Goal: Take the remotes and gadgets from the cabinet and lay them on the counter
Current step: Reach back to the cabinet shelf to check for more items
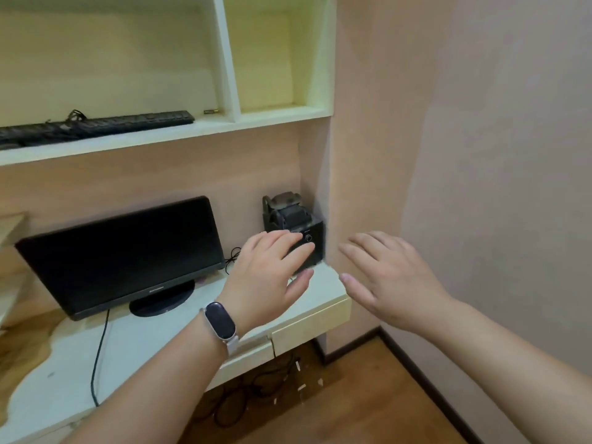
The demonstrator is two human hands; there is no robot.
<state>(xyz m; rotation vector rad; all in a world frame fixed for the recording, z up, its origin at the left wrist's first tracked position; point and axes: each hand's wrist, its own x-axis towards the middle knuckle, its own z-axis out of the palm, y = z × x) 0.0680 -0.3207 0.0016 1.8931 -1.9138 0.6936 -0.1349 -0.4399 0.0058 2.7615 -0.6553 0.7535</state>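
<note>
A black boxy gadget (290, 216) with a round knob stands in the back right corner of the pale counter (323, 283). My left hand (272, 277), with a smart band on its wrist, is spread in front of the gadget; its straight fingers lie over the gadget's front and hide the lower part. Whether they touch it I cannot tell. My right hand (387, 277) hovers to the right, past the counter's end, fingers straight and holding nothing. A black keyboard (102, 125) lies on the cabinet shelf (179, 136) above, with a small battery-like item (211, 111) beside it.
A black monitor (125, 251) on a round stand fills the counter's left half; its cable (97, 354) runs over the front edge. A drawer (314, 325) sits under the counter's right end. The pink wall (480, 155) closes the right side. Cables lie on the wooden floor (352, 411).
</note>
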